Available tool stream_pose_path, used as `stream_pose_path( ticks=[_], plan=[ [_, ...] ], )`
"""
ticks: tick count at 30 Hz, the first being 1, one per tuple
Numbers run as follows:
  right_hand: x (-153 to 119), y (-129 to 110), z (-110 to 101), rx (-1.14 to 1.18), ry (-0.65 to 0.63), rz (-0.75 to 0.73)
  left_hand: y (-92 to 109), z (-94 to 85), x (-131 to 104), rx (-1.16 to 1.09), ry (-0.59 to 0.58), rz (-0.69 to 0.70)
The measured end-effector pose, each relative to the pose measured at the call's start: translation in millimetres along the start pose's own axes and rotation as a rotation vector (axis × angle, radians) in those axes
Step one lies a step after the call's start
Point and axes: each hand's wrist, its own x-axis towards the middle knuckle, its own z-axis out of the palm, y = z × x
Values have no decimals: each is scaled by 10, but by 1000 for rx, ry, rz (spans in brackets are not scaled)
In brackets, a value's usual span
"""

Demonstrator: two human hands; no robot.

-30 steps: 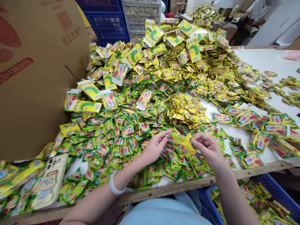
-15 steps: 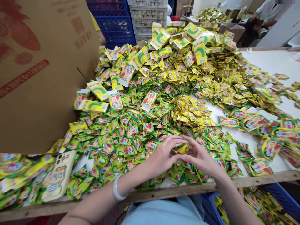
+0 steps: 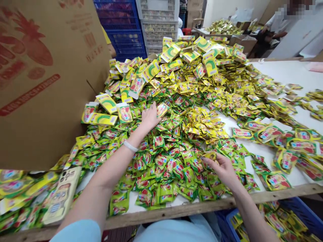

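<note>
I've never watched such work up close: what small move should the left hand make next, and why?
Perhaps secure the small box and draw it toward the right hand: the left hand is at its edge, its grip unclear, while the right pinches a yellow packet.

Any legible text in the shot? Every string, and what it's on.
"30PCS×12BOXES": red band on the brown carton; characters before it uncertain.
Other red print on the carton: blurred or cut off.
Logos on the small boxes, green packets and yellow packets: too small to read.
</note>
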Motion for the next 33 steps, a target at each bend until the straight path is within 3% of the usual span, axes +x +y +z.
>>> stream_pose_path(
  ticks=[4, 8, 10, 12, 14, 16, 19, 21, 23, 28, 33],
  plan=[
    [55, -62, -14, 319, -20, 73, 162, -225, -452, -4, 126, 380],
    [80, -147, 91, 536, -89, 129, 412, -457, -1151, -124, 28, 824],
    [63, -172, 160, 618, -90, 154, 452, -441, -1409, -222, -23, 920],
    [22, -183, 219, 680, -64, 157, 426, -344, -1579, -385, 23, 843],
    [-41, -187, 278, 712, -24, 163, 398, -200, -1698, -604, 55, 649],
    [-114, -194, 348, 718, 9, 181, 440, -51, -1802, -860, -45, 493],
    [-204, -226, 437, 664, -68, 181, 634, 99, -1936, -1240, -236, 332],
    [-228, -269, 425, 560, -124, 134, 756, 125, -1977, -1443, -225, 183],
    [-222, -334, 330, 431, -76, 78, 806, 114, -1974, -1540, -234, 73],
    [-132, -640, 32, 351, 137, -94, 768, 82, -1937, -1514, -466, 54],
    [44, -938, 124, 183, 32, -381, 841, 4, -2016, -1536, -679, 100]
  ],
)
